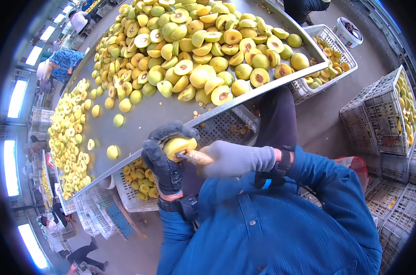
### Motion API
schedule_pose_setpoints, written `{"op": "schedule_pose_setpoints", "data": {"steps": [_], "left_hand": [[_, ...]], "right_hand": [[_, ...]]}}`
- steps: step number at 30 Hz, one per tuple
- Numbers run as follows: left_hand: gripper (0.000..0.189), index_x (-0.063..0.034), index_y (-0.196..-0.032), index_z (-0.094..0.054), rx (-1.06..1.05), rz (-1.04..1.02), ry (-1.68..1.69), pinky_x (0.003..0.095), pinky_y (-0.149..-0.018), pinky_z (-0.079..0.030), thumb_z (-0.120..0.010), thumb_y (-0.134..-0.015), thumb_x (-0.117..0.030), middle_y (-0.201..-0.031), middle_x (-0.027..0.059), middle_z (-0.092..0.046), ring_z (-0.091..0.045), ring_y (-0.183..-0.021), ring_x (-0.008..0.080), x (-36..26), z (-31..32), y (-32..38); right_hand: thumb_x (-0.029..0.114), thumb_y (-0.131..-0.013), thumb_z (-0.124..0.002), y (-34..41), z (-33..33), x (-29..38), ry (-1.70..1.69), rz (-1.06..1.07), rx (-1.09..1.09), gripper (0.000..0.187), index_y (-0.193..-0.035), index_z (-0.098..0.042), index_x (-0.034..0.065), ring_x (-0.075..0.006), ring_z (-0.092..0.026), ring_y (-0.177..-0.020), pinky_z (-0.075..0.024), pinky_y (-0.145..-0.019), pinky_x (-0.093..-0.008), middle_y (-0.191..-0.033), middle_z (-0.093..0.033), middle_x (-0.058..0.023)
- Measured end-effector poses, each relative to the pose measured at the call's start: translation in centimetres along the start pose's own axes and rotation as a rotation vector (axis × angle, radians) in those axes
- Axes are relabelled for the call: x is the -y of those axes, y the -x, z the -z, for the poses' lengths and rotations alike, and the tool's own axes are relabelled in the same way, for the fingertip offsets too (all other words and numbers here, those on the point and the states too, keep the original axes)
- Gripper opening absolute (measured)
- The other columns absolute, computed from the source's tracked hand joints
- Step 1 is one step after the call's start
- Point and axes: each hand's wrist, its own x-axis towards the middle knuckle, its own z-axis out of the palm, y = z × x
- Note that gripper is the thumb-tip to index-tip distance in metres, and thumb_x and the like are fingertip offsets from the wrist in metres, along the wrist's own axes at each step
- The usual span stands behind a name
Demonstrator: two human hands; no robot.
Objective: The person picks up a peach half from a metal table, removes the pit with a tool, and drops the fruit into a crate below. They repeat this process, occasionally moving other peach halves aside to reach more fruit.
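Observation:
My left hand (163, 158), in a dark grey work glove, is closed around a halved yellow fruit (179, 147) that looks like a peach. The cut face is turned toward my other hand. My right hand (233, 158) wears a light grey knit glove and grips a small pitting tool with a wooden handle (201, 157). Its metal tip (184, 155) meets the middle of the fruit, where the pit sits. Both hands are held just off the near edge of a metal table (149, 115), which bears a large heap of halved fruit (194, 51), many with the pit showing.
Pitted halves (70, 134) lie along the table's left side. Beneath the edge are a crate of fruit (139, 202) and a perforated crate with pits (225, 129). Another filled crate (352, 67), a white bucket (349, 32) and stacked crates (369, 113) stand at right. Other people are at left.

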Motion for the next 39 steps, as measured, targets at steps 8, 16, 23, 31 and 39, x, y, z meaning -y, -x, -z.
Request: {"op": "schedule_pose_setpoints", "data": {"steps": [8,16,23,31,39], "left_hand": [[0.076,0.0007,-0.085,-0.062,0.178,0.016,0.256,0.04,-0.069,-0.056,-0.029,-0.099,-0.067,-0.074,0.0124,-0.064,-0.065,-0.07,0.0278,0.1,-0.3,-1.6],[0.064,0.0018,-0.122,-0.055,-0.493,0.166,0.436,0.0404,-0.088,-0.054,-0.028,-0.105,-0.054,-0.097,0.0125,-0.063,-0.063,-0.093,0.0274,3.1,-0.7,-1.1],[0.035,0.0039,-0.121,-0.057,-0.617,-0.143,-0.82,0.0385,-0.089,-0.052,-0.054,-0.099,-0.024,-0.111,0.0151,-0.065,-0.063,-0.102,0.0253,8.1,16.5,-0.6],[0.076,-0.0145,-0.149,-0.037,0.061,-0.405,-1.286,0.0444,-0.102,-0.046,-0.072,-0.083,-0.026,-0.146,0.0157,-0.042,-0.051,-0.124,0.036,14.2,5.7,-13.8],[0.045,-0.0035,-0.125,-0.057,0.062,0.38,-0.552,0.0314,-0.057,-0.055,-0.071,-0.087,-0.023,-0.099,0.0106,-0.066,-0.067,-0.069,0.0191,14.2,7.7,-14.4]], "right_hand": [[0.024,-0.085,-0.065,-3.6,-1.2,-3.9,0.009,0.355,0.022,0.021,-0.096,-0.063,0.0058,-0.0413,-0.064,-0.068,-0.0497,-0.06,-0.0466,-0.077,-0.066,-0.0227],[0.024,-0.089,-0.061,-6.9,3.0,-11.0,0.942,0.42,-0.447,0.012,-0.089,-0.061,0.0124,-0.0356,-0.066,-0.065,-0.0499,-0.057,-0.0474,-0.071,-0.065,-0.0133],[0.026,-0.092,-0.056,-5.5,5.1,-17.3,1.067,0.022,-0.384,0.021,-0.089,-0.067,0.0086,-0.0365,-0.068,-0.07,-0.0516,-0.061,-0.0475,-0.073,-0.067,-0.017],[0.042,-0.097,-0.053,-2.7,3.5,-15.5,0.826,-0.024,-0.491,0.035,-0.091,-0.06,0.0087,-0.0401,-0.065,-0.066,-0.0511,-0.059,-0.0494,-0.067,-0.063,-0.0191],[0.036,-0.094,-0.059,-1.4,3.0,-16.1,0.736,0.083,-0.64,0.024,-0.096,-0.061,0.012,-0.0406,-0.064,-0.063,-0.0505,-0.057,-0.0497,-0.066,-0.063,-0.0193]]}}
